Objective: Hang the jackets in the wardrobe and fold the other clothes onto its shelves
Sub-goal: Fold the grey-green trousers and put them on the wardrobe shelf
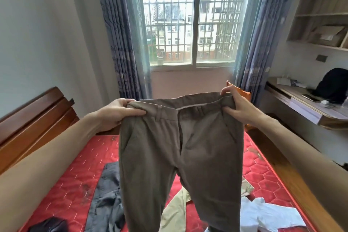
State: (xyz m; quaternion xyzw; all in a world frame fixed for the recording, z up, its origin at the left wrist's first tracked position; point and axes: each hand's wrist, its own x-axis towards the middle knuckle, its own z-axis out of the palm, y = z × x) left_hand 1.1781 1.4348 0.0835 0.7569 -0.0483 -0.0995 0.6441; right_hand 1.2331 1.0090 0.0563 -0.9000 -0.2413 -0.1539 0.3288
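Trousers up in the air! The brown trousers (180,147) hang at full spread above the bed (75,165), front facing the camera, fly open, legs dangling down towards the red mattress. The left hand (116,113) pinches one corner of the waistband, thumb on the front and fingers curled behind; the right hand (235,107) does the same at the other corner, so each grip is closed firmly on cloth. By my reading this is the folding step, with the garment being shaken out flat and square. The next move looks like bringing the two corners together so one leg lies over the other, then doubling the length, and that calls for an even pull so the seams line up. Below, more work waits on the bed: a grey garment (105,194), something beige (177,211), a white shirt (267,214), and a dark piece (47,225) at the bottom edge. The trouser cuffs are cut off by the frame. No wardrobe is in view, only open shelves (320,15) high on the right and a desk (301,103) beneath them. Whether any jackets lie in that pile is hard to make out.
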